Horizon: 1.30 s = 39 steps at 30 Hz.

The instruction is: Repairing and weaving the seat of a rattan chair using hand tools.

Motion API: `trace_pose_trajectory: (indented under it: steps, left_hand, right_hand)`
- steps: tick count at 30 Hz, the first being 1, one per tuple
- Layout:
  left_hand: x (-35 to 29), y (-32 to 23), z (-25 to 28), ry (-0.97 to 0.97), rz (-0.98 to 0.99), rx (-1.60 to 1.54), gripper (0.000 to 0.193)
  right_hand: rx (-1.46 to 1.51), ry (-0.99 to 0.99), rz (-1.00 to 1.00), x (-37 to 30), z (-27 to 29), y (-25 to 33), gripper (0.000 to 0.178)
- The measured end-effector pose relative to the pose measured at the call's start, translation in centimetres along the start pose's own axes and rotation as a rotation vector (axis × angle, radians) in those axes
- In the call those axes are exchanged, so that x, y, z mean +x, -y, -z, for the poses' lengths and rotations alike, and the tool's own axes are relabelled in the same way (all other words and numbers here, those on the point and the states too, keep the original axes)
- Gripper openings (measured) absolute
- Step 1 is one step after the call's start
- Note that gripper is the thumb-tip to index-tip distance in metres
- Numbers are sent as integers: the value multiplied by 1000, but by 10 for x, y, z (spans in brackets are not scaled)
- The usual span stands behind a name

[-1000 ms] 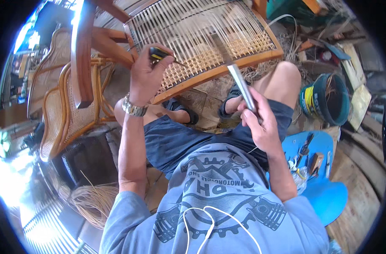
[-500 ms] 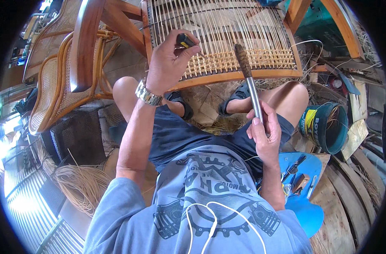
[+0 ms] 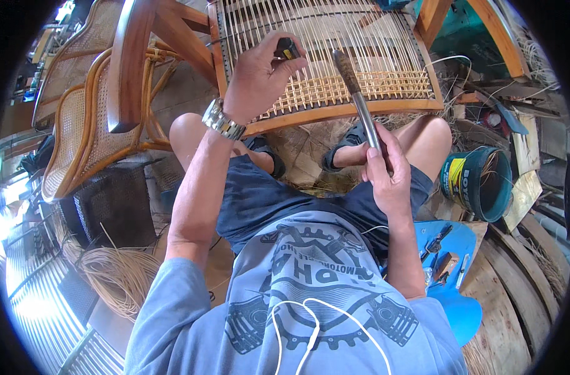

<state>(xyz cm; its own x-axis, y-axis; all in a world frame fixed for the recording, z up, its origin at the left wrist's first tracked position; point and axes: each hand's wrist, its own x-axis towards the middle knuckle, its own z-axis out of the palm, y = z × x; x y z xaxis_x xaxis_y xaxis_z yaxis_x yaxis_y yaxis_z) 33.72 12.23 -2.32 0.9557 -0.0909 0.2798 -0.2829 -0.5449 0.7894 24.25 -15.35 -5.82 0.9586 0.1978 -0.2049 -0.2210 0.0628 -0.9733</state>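
Note:
My left hand (image 3: 260, 81) is closed around a short dark handle with a yellow mark (image 3: 287, 49), above the left part of the seat weave. The tool's lower end is hard to make out against the cane. In my right hand (image 3: 390, 170) is a shiny metal rod with a brown, rough-looking end (image 3: 363, 119), gripped by its bare metal part. Its brown end points away from me, over the cane. Beneath both tools lies a wooden seat frame (image 3: 335, 111), strung with many pale strands. A band of open cane weave (image 3: 385, 87) runs along its near edge.
A cane-backed chair (image 3: 78, 137) stands at left, above a coil of pale cane (image 3: 119, 278). At right are a dark green bucket (image 3: 485, 186) and a blue plastic surface (image 3: 450, 312) with small tools on it. Wooden planks (image 3: 516, 275) lie beyond.
My left hand has shifted slightly up and to the right with the dark handle. My right hand has moved the rod up and to the left, nearer the left hand.

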Motion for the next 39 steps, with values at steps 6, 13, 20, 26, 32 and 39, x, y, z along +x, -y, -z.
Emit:
trace_pose_trajectory:
  steps: [6,13,20,26,32,39]
  left_hand:
    - [-4,1,1,44,30,59,22]
    - [-18,2,9,-67,-23,-26,19]
    - [-19,-7,-2,15,157,31,21]
    - [-11,4,-3,-84,-2,-19,22]
    - [2,3,-14,13,22,53,23]
    - [3,4,-15,-60,-102,32,22]
  right_hand:
    - [-113,173,-4,10,5,5,44]
    - [-193,198,-5,-25,-1,-7,42]
    - [-248,377,24,-11,-28,-21,40]
    - [-208,214,119,-18,-22,-8,41]
    - [-91,41,34,-3,-3,-4,38]
    - [-151,4,65,4,2,10,37]
